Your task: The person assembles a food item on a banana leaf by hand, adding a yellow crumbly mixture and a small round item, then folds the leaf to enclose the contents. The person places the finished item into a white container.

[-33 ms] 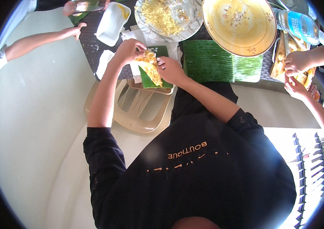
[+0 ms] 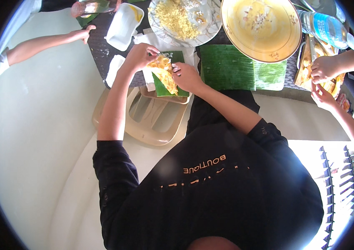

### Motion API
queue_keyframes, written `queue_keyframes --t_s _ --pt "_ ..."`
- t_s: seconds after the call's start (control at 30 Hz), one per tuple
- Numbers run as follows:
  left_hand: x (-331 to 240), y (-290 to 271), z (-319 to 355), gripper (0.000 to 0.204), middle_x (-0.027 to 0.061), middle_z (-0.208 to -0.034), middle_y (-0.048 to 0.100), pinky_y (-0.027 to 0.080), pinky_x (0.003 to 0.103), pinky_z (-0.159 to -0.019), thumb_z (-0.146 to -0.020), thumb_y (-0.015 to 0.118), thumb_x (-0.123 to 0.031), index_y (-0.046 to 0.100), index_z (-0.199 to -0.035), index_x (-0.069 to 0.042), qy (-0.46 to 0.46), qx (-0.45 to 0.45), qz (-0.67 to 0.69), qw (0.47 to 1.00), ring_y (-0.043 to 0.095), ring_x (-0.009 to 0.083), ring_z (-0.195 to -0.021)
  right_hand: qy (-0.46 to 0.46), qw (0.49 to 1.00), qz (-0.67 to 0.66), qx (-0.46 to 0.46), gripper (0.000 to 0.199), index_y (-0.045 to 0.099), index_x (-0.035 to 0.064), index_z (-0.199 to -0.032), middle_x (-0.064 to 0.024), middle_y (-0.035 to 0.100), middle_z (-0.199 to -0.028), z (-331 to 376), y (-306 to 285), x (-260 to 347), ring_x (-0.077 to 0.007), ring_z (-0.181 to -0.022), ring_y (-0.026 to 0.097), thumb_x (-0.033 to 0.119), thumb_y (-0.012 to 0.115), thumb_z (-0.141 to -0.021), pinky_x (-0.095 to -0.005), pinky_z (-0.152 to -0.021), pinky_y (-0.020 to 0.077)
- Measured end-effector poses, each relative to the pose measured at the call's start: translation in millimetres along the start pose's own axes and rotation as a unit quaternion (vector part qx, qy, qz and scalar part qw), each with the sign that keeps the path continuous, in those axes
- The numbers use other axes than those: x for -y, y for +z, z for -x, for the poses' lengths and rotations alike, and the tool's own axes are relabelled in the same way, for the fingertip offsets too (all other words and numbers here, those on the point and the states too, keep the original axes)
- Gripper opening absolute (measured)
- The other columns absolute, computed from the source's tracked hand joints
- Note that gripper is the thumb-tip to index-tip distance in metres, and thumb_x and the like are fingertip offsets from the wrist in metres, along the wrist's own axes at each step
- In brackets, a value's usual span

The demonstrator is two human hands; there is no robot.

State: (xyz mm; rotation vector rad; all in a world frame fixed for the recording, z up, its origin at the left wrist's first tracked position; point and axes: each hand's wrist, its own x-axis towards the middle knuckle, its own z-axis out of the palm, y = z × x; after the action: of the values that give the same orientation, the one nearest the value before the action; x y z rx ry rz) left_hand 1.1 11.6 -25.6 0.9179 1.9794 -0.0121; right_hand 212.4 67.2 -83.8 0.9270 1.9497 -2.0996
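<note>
A flat yellow-orange piece of food [image 2: 166, 77], tapering toward me and topped with pale round slices, lies on a small green banana leaf piece [image 2: 160, 88]. At its far left corner my left hand [image 2: 140, 56] has its thumb and fingers pinched together; what is in the pinch is hidden. My right hand [image 2: 187, 77] is closed, its curled fingers against the food's right edge; I cannot make out what they grip. Under the leaf is white paper [image 2: 148, 79], with part of a brown tray [image 2: 172, 99] showing at the near edge.
Beyond my hands are a plate of yellow shreds [image 2: 172, 25], a large yellow-coated plate [image 2: 264, 31] and a white foam tray [image 2: 122, 27]. Banana leaves [image 2: 227, 66] lie right of me. Co-workers' hands [image 2: 325, 71] handle food near a water bottle [image 2: 329, 29]. A beige plastic chair [image 2: 156, 135] stands below.
My left hand and forearm have shifted very slightly to the right and toward me. My right hand, the food and the co-workers' hands look unchanged.
</note>
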Motion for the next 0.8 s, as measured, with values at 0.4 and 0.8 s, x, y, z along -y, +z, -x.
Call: queue_keyframes --t_s 0.4,0.8 --pt "31.4 52.0 84.5 0.021 0.0063 -0.081 0.069 0.049 0.033 -0.070 -0.079 0.067 -0.019 0.071 -0.097 -0.009 -0.049 -0.276 0.122 0.952 0.064 0.0210 -0.072 0.007 0.992 0.128 0.006 0.035 0.063 0.0000 -0.102 -0.0183 0.067 -0.093 -4.3 1.2 15.3 -0.0349 -0.089 0.064 0.023 0.063 -0.075 -0.0418 -0.079 0.0504" --pt "27.0 51.0 49.3 0.021 0.0086 -0.089 0.069 0.051 0.036 -0.078 -0.074 0.070 -0.016 0.069 -0.093 -0.009 0.085 -0.237 -0.003 0.968 0.065 0.0261 -0.086 0.019 0.985 0.141 -0.097 0.042 0.063 -0.0006 -0.106 -0.0161 0.068 -0.090 12.8 18.0 3.9 -0.0315 -0.088 0.065 0.026 0.065 -0.074 -0.0381 -0.080 0.0514"
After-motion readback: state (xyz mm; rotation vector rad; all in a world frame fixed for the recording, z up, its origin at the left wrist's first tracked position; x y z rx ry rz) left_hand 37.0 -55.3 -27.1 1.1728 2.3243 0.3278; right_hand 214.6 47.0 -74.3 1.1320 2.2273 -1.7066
